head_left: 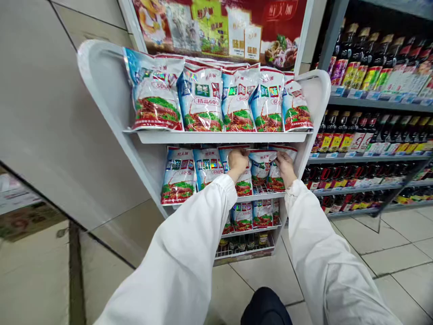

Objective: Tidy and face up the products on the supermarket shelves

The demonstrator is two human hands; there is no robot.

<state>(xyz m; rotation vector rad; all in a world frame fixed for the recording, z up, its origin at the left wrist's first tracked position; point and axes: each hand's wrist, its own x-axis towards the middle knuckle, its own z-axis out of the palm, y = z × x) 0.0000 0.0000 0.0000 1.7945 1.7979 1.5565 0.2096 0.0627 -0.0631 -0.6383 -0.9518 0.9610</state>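
Both arms, in white sleeves, reach to the second tier of a white display rack (223,136). A printed seasoning bag (261,163) hangs between my hands at that tier. My left hand (237,161) is closed at the bag's top left corner, in front of a neighbouring bag. My right hand (285,166) pinches its top right corner, with another bag (275,178) just behind. The bag is upright, its front facing me. Wire shelf bars show beneath it.
Several upright bags (203,101) line the top shelf, and more bags (242,217) stand on the tier below. Small jars (250,241) sit at the bottom. To the right, shelves (382,155) hold rows of dark sauce bottles (352,58). A grey wall panel (67,117) borders the left.
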